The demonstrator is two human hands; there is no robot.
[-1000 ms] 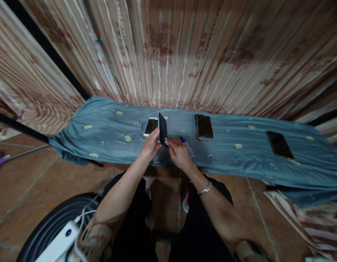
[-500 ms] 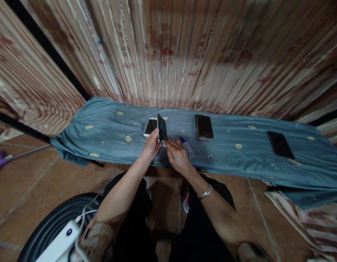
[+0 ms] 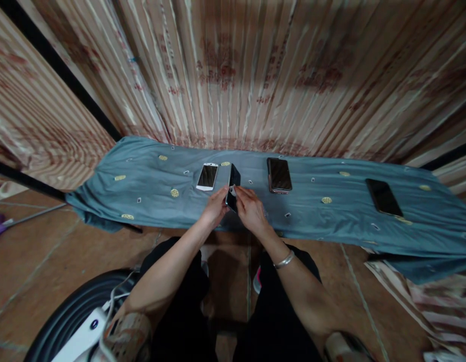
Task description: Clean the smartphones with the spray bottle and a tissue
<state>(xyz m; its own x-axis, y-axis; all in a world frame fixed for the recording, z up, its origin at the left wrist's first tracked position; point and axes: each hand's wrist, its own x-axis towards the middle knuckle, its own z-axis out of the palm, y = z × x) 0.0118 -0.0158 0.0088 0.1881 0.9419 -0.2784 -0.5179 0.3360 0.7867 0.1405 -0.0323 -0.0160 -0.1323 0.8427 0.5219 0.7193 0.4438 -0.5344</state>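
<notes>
My left hand (image 3: pixel 217 205) is closed around the lower part of a dark smartphone (image 3: pixel 235 174), held on edge above the cloth. My right hand (image 3: pixel 250 207) is closed, its fingertips pressing a small whitish piece (image 3: pixel 232 190) against the phone; whether that is cloth or paper I cannot tell. Just left of the held phone lies a white smartphone (image 3: pixel 208 176), dark screen up. To the right of my hands rests a dark phone in a case (image 3: pixel 279 175). The small clear bottle with a blue cap is hidden now, apparently behind my right hand.
A blue-grey cloth (image 3: pixel 157 186) with yellow prints covers the long, narrow surface. Another black phone (image 3: pixel 384 196) lies far right. A pleated curtain (image 3: pixel 225 75) hangs behind. At lower left are a black ribbed round object (image 3: pixel 59 311) and a white power strip (image 3: pixel 82 334) with cables.
The held phone has moved right and slightly down, clear of the white phone. My right hand has shifted over the bottle, and its fingers have moved higher along the held phone.
</notes>
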